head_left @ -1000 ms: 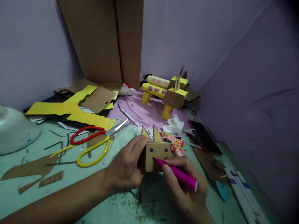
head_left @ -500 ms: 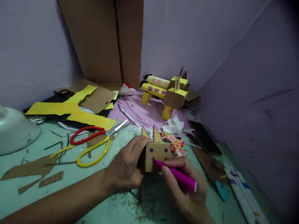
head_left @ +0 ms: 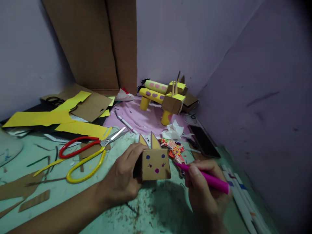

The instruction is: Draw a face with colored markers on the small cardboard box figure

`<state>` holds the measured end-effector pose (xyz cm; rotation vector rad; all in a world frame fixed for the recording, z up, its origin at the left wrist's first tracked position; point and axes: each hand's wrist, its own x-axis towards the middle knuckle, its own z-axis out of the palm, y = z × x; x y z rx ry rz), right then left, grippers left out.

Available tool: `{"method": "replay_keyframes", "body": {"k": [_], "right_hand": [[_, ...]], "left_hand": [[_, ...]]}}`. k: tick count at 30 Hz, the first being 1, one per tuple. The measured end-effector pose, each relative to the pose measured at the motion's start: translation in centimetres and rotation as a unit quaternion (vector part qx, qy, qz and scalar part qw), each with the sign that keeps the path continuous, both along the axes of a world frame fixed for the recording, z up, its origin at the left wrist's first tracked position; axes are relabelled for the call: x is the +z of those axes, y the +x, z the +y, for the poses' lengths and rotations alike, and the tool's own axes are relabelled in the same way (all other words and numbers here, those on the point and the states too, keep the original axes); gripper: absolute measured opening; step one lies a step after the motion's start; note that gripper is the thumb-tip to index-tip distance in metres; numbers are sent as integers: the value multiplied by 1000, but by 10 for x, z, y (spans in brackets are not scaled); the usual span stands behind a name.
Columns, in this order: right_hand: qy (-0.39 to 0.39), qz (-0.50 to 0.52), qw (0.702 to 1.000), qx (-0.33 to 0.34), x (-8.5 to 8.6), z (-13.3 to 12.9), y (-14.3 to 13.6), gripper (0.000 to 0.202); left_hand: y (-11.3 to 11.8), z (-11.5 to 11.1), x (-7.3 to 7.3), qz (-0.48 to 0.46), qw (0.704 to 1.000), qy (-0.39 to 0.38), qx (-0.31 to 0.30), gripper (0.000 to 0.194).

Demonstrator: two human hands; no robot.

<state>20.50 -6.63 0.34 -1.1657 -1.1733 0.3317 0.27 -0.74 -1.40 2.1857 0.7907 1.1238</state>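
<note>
My left hand (head_left: 123,175) grips a small cardboard box (head_left: 156,162) by its left side. Two pointed cardboard ears rise from the box top, and its front bears two dark blue dots, two small marks and a magenta dot in the lower middle. My right hand (head_left: 208,188) is closed around a magenta marker (head_left: 212,181), whose tip points left and stands apart from the box. Red and yellow scissors (head_left: 91,152) lie partly open to the left of my left hand.
Yellow paper strips (head_left: 41,118) and cardboard scraps lie on the left. Behind stand yellow tube figures (head_left: 156,94) on a pink cloth, near crumpled tissue (head_left: 174,130). A phone (head_left: 204,141) and white markers (head_left: 243,201) are at the right.
My right hand has drawn the marker away from the box to the right. A magenta dot now shows on the box front. The whole view has shifted, moving the scene leftward.
</note>
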Motion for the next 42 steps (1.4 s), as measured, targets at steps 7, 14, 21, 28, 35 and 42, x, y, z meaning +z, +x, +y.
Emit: {"method": "replay_keyframes", "body": {"k": [7, 14, 21, 28, 35, 42], "right_hand": [[-57, -8, 998, 11, 1, -4, -21, 14], [-59, -39, 997, 29, -3, -4, -18, 11], [-40, -89, 995, 26, -2, -4, -19, 12], [-37, -104, 994, 20, -1, -3, -19, 12], [-32, -101, 994, 23, 1, -3, -20, 9], [-40, -102, 994, 19, 1, -4, -19, 13]], "left_hand": [[-1, 1, -1, -2, 1000, 27, 1, 65], [-1, 1, -2, -10, 1000, 29, -4, 64], [-1, 0, 0, -11, 999, 31, -13, 62], [-1, -1, 0, 2, 999, 32, -9, 66], [-1, 0, 2, -2, 999, 30, -13, 64], [-2, -2, 1, 1, 1000, 25, -7, 63]]}}
